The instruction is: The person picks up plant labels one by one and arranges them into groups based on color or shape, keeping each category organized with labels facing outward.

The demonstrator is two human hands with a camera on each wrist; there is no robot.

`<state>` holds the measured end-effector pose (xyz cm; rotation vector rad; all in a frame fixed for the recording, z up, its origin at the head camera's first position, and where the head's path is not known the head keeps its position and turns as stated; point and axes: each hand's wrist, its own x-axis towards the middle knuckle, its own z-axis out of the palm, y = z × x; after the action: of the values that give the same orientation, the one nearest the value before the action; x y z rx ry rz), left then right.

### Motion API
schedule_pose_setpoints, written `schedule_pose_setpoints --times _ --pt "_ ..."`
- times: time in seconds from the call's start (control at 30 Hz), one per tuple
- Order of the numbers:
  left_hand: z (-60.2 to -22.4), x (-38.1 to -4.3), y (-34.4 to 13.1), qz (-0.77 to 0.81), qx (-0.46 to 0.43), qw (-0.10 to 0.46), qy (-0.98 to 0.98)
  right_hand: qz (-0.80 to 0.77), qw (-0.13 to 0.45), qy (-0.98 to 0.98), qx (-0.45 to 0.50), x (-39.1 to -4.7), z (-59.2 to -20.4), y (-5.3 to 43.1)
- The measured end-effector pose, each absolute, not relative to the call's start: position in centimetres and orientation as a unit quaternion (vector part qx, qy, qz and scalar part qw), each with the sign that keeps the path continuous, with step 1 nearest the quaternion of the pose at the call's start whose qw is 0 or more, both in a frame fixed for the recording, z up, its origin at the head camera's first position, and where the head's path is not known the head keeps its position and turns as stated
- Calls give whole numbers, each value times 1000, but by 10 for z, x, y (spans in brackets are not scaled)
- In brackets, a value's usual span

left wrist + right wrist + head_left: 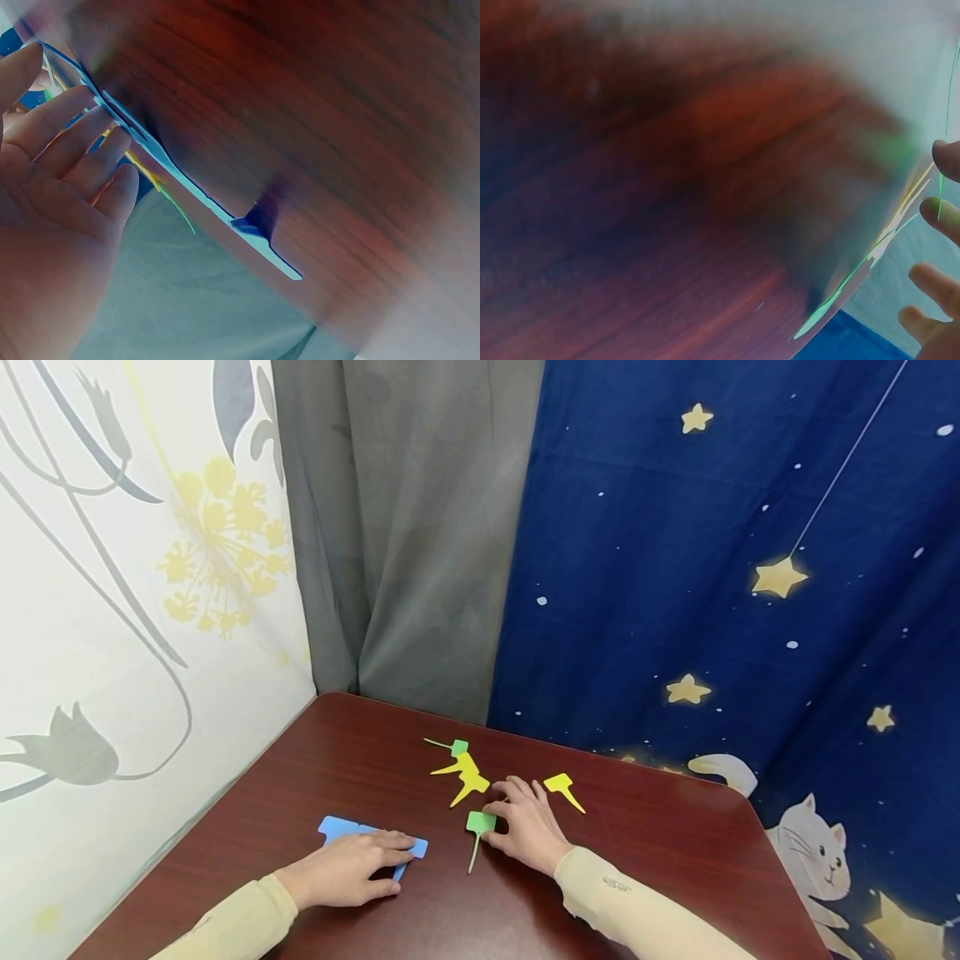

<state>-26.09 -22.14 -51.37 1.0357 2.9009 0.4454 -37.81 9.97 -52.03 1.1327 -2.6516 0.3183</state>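
Green tag [476, 822] on the table [442, 927] between the hands, long stem pointing back toward the person. Left hand [352, 867], fingers extended, rests over blue tags [339, 827], well left. Right hand [528, 828] nearer: thumb and index at the tag's head; pinching or only touching, cannot tell. Beyond: yellow tags [472, 782], then another green one [460, 747].
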Motion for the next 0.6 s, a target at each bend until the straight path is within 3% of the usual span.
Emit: schedule_pose_setpoints --times 0.6 --pt "-515 -262 -222 135 340 2 930 127 97 -905 394 -352 -521 79"
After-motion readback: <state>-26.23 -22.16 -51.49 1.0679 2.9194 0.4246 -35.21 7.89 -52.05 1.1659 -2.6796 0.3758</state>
